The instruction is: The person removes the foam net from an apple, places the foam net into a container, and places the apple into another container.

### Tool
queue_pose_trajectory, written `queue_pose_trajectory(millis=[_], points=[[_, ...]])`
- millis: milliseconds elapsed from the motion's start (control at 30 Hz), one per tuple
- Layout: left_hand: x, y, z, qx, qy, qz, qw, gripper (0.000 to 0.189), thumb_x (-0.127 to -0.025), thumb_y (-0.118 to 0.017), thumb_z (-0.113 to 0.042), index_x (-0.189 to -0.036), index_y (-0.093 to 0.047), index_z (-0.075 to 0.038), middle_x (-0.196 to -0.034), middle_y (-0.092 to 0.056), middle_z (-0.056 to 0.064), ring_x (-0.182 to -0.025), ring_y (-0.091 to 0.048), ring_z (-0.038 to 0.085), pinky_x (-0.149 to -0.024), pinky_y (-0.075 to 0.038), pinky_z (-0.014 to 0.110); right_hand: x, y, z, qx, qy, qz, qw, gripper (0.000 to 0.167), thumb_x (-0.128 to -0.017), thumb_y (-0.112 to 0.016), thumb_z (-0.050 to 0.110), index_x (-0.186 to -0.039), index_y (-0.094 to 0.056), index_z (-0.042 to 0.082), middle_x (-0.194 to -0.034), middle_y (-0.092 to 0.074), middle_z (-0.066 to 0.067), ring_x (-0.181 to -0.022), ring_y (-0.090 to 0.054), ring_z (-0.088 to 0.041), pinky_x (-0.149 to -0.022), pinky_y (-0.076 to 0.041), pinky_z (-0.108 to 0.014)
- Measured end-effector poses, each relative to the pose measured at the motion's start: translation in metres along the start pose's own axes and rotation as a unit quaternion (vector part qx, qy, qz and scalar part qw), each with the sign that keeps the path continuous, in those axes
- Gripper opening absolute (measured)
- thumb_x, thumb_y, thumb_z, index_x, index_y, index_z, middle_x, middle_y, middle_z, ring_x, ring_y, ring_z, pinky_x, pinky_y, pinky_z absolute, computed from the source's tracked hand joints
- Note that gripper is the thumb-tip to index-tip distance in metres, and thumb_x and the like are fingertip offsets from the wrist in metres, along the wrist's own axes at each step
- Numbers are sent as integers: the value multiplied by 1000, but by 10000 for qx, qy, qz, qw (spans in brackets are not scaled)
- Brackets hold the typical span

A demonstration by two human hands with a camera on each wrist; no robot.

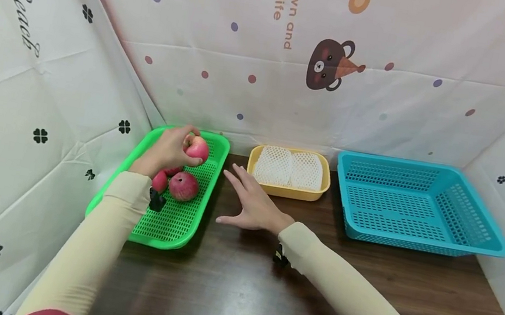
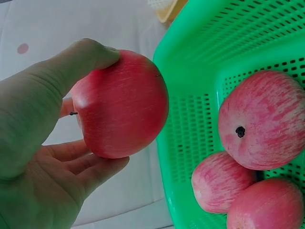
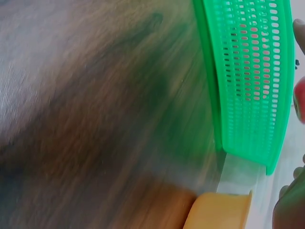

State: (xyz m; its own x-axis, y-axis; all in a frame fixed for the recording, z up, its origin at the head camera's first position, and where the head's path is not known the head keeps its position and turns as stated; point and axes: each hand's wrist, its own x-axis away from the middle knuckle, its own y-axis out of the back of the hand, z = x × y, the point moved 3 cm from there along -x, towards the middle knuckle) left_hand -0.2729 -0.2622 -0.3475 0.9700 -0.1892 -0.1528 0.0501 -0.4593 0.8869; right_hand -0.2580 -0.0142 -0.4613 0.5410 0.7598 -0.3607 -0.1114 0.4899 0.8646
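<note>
My left hand (image 1: pixel 173 149) grips a red apple (image 1: pixel 197 149) between thumb and fingers, held above the green basket (image 1: pixel 167 244). In the left wrist view the apple (image 2: pixel 125 107) shows its short dark stem toward the palm. Below it in the basket lie several more apples, among them a large streaked one (image 1: pixel 184 186) and a smaller one (image 2: pixel 222 182) beside it. My right hand (image 1: pixel 256 202) hovers over the table between the green basket and the yellow basket, fingers spread and holding nothing. Only a sliver of the right hand (image 3: pixel 291 205) appears at the edge of the right wrist view.
The small yellow basket (image 1: pixel 289 192) at the back middle holds white foam net sleeves (image 1: pixel 291 168). A larger blue basket (image 1: pixel 422 245) stands to the right on the dark wooden table (image 1: pixel 230 297). Printed white cloth (image 1: pixel 260 43) hangs behind and on both sides.
</note>
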Motion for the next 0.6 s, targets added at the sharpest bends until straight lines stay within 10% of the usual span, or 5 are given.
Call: queue_pose_trajectory(millis=[600], points=[[-13, -9, 10, -152, 6, 231, 9996, 59, -82, -83, -20, -128, -50, -2, -107, -64, 19, -88, -58, 32, -75, -51, 44, -16, -23, 32, -78, 128, 85, 9999, 112, -86, -70, 67, -166, -12, 15, -172, 0, -9, -158, -5, -29, -126, -12, -46]])
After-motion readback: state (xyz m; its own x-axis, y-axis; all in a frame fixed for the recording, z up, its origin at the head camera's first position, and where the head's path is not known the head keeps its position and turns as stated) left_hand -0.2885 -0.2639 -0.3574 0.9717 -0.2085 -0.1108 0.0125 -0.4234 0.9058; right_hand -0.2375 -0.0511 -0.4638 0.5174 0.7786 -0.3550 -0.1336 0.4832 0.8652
